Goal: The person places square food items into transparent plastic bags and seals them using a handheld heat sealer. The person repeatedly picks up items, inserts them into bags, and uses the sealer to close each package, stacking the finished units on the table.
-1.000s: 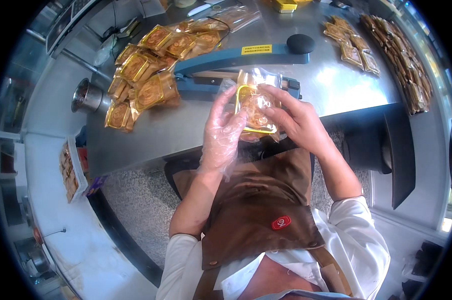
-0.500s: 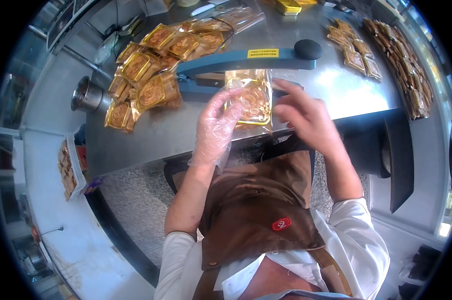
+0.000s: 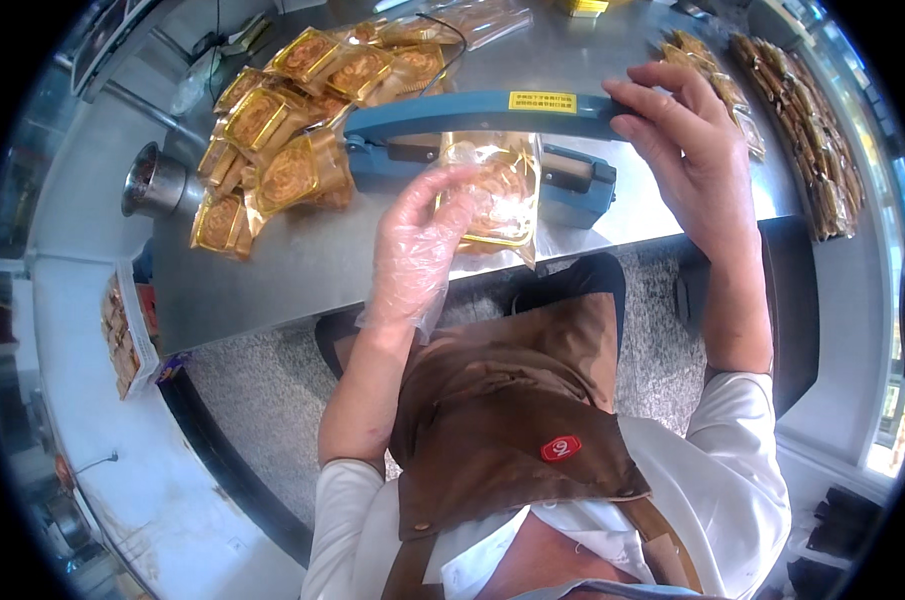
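Note:
My left hand [image 3: 412, 245], in a clear plastic glove, pinches a transparent bag with a round golden-brown pastry in a gold-rimmed tray [image 3: 507, 205]. The bag's far end lies between the jaws of a blue bag sealer [image 3: 594, 192]. Above it the sealer's lever [image 3: 452, 112], with a yellow label, is raised, leaving a gap over the base. At the lever's right end my bare right hand [image 3: 702, 165] grips it with bent fingers, hiding the black knob.
Bagged pastries [image 3: 297, 170] lie heaped left of the sealer, beside a metal cup [image 3: 157, 185]. Flat clear bags [image 3: 492, 22] lie behind. Rows of brown packets [image 3: 802, 140] line the right side. The steel table's [image 3: 262, 285] front edge runs before me.
My right hand has left the bag's right side and moved up and right onto the lever's end. My left hand still holds the bagged pastry at the sealer.

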The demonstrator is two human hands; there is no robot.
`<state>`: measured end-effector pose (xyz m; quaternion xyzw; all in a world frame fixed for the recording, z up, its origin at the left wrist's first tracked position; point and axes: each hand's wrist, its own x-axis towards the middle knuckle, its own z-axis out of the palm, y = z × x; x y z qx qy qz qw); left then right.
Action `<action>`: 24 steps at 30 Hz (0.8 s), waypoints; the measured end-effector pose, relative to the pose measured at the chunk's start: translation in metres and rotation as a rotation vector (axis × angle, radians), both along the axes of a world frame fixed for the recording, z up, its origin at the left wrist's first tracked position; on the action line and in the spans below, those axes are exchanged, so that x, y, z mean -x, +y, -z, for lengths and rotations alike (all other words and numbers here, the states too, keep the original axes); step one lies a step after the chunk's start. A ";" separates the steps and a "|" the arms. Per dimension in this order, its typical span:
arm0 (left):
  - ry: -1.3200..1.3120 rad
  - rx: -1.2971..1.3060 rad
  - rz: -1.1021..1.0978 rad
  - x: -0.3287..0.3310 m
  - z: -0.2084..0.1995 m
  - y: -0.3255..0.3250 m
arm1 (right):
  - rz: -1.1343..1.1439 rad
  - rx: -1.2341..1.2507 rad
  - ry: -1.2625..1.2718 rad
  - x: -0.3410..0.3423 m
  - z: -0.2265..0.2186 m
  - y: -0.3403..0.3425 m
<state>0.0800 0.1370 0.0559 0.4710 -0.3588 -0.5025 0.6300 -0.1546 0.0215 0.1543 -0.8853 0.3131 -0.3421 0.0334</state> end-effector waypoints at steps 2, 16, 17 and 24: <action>-0.030 -0.005 0.017 -0.002 0.002 -0.001 | -0.035 0.050 0.011 0.002 0.009 -0.004; -0.012 -0.002 0.008 0.006 0.009 -0.006 | -0.052 -0.070 -0.012 0.009 0.027 -0.003; -0.006 0.003 0.012 0.006 0.010 -0.007 | -0.063 -0.069 -0.002 0.011 0.032 -0.005; -0.026 0.005 0.001 0.007 0.014 -0.006 | -0.066 -0.103 -0.007 0.012 0.038 -0.007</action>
